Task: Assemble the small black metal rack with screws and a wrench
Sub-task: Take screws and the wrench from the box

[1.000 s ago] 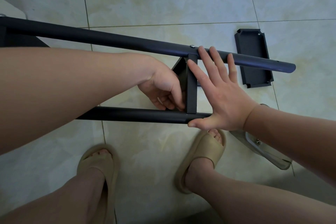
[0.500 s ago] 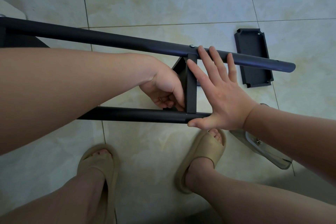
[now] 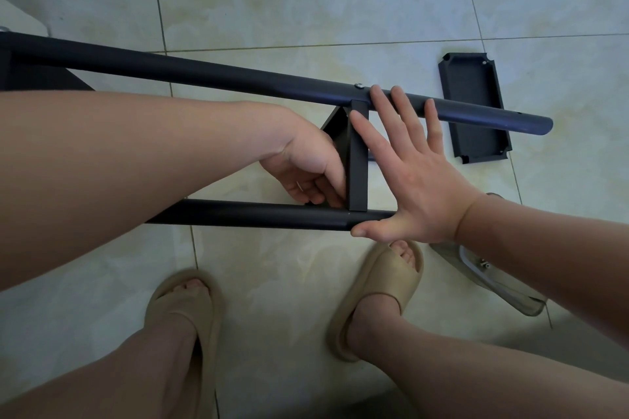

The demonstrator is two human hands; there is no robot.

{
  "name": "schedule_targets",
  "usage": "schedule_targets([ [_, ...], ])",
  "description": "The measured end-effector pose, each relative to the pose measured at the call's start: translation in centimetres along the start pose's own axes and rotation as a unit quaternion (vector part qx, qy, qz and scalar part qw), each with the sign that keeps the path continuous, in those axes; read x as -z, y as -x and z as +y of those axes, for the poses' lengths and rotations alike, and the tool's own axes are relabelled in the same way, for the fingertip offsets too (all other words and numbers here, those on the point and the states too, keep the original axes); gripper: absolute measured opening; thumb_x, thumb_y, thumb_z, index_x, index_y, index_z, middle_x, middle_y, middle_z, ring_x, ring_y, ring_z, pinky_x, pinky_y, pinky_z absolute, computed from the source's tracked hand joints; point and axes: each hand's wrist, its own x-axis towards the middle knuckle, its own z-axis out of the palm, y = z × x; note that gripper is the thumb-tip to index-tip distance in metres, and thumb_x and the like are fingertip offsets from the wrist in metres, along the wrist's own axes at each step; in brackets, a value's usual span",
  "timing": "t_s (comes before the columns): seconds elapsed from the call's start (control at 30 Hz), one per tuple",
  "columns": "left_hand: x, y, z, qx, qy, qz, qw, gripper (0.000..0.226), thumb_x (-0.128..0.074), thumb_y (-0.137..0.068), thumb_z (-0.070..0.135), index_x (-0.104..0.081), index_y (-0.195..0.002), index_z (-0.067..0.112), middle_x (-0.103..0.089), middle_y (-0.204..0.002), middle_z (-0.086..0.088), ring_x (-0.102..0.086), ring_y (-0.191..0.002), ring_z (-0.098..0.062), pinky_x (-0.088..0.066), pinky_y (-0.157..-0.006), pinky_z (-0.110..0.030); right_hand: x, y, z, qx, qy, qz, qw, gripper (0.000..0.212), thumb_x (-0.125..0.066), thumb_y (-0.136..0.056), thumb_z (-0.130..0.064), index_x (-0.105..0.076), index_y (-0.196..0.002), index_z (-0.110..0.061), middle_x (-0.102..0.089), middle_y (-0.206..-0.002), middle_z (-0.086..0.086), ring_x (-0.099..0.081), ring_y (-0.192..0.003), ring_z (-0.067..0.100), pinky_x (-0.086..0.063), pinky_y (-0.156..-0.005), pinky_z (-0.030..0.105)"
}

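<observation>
The black rack lies on its side on the tiled floor, its upper tube (image 3: 204, 73) and lower tube (image 3: 255, 214) joined by a black shelf plate (image 3: 357, 163) seen edge-on. A silver screw head (image 3: 358, 86) sits on the upper tube above the plate. My right hand (image 3: 415, 173) presses flat against the plate's right side, fingers straight, with fingertips on the upper tube and thumb on the lower tube. My left hand (image 3: 306, 167) is curled at the plate's lower left corner. It pinches a thin pale metal piece that looks like the wrench; most of it is hidden.
A loose black shelf plate (image 3: 473, 105) lies on the floor behind the upper tube's right end. A clear plastic bag with small hardware (image 3: 490, 279) lies under my right forearm. My feet in beige sandals (image 3: 377, 296) stand just below the lower tube.
The fingers of my left hand have shifted slightly at the plate's corner. My right hand and the rack have stayed in place.
</observation>
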Motion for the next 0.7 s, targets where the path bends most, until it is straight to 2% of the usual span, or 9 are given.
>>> schedule_targets([
  [0.23, 0.21, 0.05, 0.02, -0.008, 0.009, -0.002, 1.000, 0.019, -0.069, -0.087, 0.007, -0.076, -0.075, 0.019, -0.071, -0.075, 0.003, -0.056, -0.061, -0.008, -0.047, -0.064, -0.021, 0.07, 0.00, 0.01, -0.001, -0.001, 0.000, 1.000, 0.129, -0.041, -0.069, -0.094, -0.007, -0.163, -0.012, 0.005, -0.169, 0.020, 0.010, -0.155, 0.042, 0.004, -0.118, 0.072],
  [0.43, 0.37, 0.41, 0.04, -0.010, 0.007, 0.008, 1.000, 0.015, -0.069, -0.086, 0.001, -0.071, -0.088, 0.016, -0.063, -0.073, 0.002, -0.053, -0.064, -0.011, -0.046, -0.065, -0.022, 0.09, 0.01, -0.02, -0.002, -0.001, -0.003, 1.000, 0.129, -0.040, -0.069, -0.094, -0.006, -0.163, -0.013, 0.006, -0.169, 0.019, 0.011, -0.155, 0.041, 0.004, -0.118, 0.072],
  [0.53, 0.41, 0.66, 0.12, 0.007, 0.015, -0.011, 1.000, 0.012, -0.067, -0.089, 0.007, -0.072, -0.090, 0.018, -0.068, -0.079, 0.003, -0.053, -0.065, -0.010, -0.044, -0.065, -0.022, 0.08, 0.01, -0.05, -0.002, -0.002, -0.003, 1.000, 0.129, -0.041, -0.069, -0.094, -0.006, -0.163, -0.013, 0.006, -0.169, 0.019, 0.011, -0.155, 0.041, 0.003, -0.118, 0.072],
  [0.7, 0.08, 0.45, 0.18, 0.012, -0.004, -0.003, 1.000, 0.016, -0.068, -0.090, 0.015, -0.075, -0.077, 0.021, -0.072, -0.081, 0.004, -0.049, -0.061, -0.008, -0.039, -0.058, -0.019, 0.15, 0.01, -0.06, -0.004, -0.004, -0.005, 1.000, 0.129, -0.042, -0.068, -0.094, -0.006, -0.163, -0.013, 0.006, -0.169, 0.019, 0.010, -0.155, 0.042, 0.003, -0.118, 0.072],
])
